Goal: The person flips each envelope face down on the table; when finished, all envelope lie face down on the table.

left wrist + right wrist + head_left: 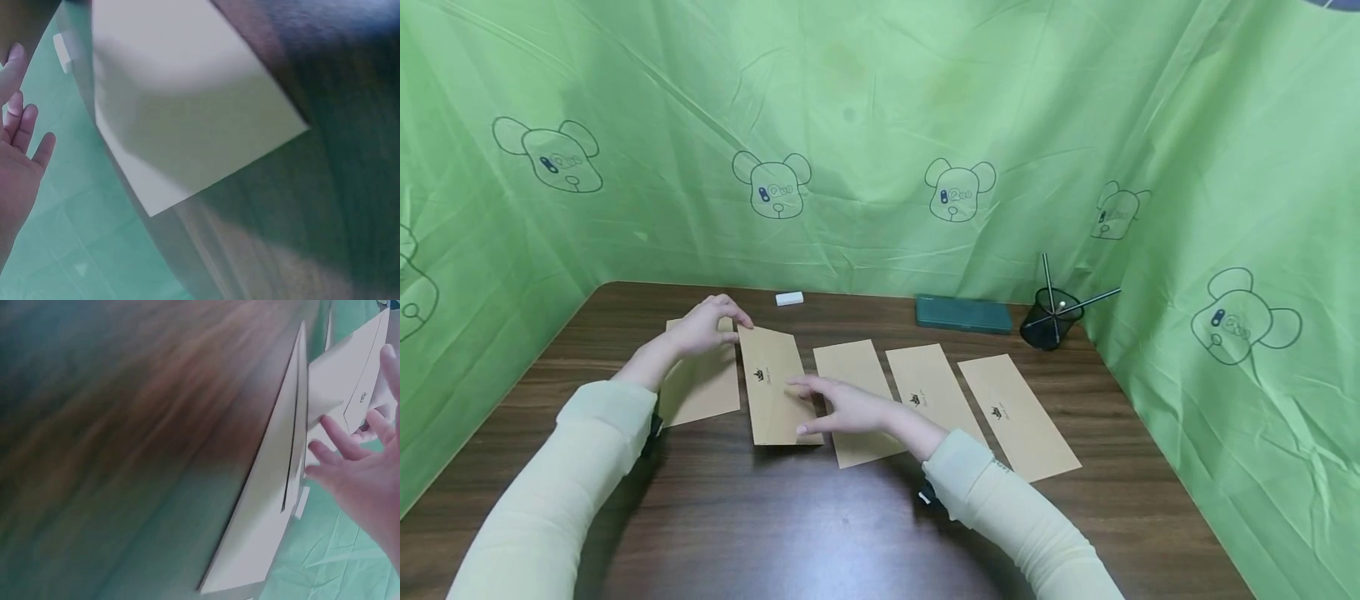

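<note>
My left hand pinches the upper left corner of a tan paper envelope with a small dark crown print. This envelope is tilted, with a dark shadow under its near edge. My right hand, fingers spread, is at the held envelope's lower right side; whether the fingertips touch it I cannot tell. Under my left wrist lies a plain tan envelope. My right hand and forearm partly hide the envelope to the right. In the left wrist view, the left hand shows at the left edge.
Two more crown-printed envelopes, one in the middle and one at the right, lie on the dark wooden table. Along the back are a white block, a dark green case and a black mesh cup with thin sticks. Green cloth surrounds the table.
</note>
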Tool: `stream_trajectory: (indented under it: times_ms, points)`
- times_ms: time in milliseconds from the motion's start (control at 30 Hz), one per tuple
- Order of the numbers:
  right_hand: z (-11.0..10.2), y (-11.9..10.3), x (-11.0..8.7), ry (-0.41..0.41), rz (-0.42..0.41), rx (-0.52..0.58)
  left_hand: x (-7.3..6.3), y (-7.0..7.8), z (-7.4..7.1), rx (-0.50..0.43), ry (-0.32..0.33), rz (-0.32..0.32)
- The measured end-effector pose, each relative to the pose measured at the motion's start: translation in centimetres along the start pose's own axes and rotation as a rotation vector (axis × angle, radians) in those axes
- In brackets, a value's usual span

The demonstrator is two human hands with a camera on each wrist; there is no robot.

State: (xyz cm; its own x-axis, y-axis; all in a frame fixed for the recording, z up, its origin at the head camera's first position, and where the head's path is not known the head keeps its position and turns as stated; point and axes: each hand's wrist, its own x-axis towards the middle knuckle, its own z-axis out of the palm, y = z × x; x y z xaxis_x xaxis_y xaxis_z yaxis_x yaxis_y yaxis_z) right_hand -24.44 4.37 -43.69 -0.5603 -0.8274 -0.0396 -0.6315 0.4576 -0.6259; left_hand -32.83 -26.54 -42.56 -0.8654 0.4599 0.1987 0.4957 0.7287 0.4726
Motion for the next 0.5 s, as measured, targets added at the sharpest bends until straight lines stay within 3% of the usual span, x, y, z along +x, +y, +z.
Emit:
stream_trajectory:
  times_ms: [200,500]
  points:
    - [-0.6,-1.2,0.1,0.014,0.002,0.213,0.5,0.4,-0.8,0.010,0.001,0.021]
    - [-2.3,-2.9,0.0,0.067,0.061,0.380,1.5,1.2,-1.7,-0.058,-0.019,-0.002]
